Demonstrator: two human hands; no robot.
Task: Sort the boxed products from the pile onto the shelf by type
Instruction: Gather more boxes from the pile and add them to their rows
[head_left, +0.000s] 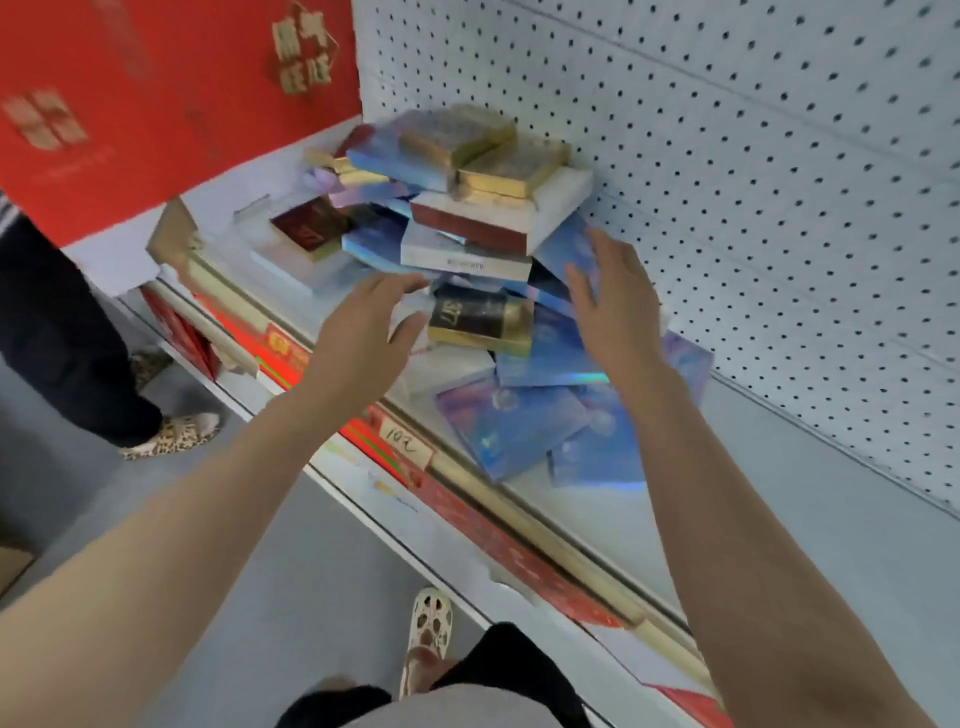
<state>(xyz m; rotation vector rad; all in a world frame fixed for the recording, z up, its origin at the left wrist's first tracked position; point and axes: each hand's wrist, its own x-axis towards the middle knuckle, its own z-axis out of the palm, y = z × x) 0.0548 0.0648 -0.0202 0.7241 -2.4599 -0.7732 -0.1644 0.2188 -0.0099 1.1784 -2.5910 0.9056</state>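
Note:
A loose pile of boxed products (467, 223) lies on the white shelf (779, 519): gold boxes (457, 132) on top, a white box with a dark red side (493, 221), a black and gold box (480, 317) lower down, and shiny blue holographic boxes (511, 431) spread at the near end. My left hand (363, 327) hovers with straight fingers just left of the black and gold box. On the pile's right side is my right hand (613, 306), fingers spread, at a tilted blue box (566, 244). Neither hand holds anything.
White pegboard (727, 156) backs the shelf. A large red gift box (130, 104) stands at the shelf's left end. The shelf's front rail (415, 452) carries red labels and a tag reading 102. Another person's legs and slippers (166, 431) are on the floor at left.

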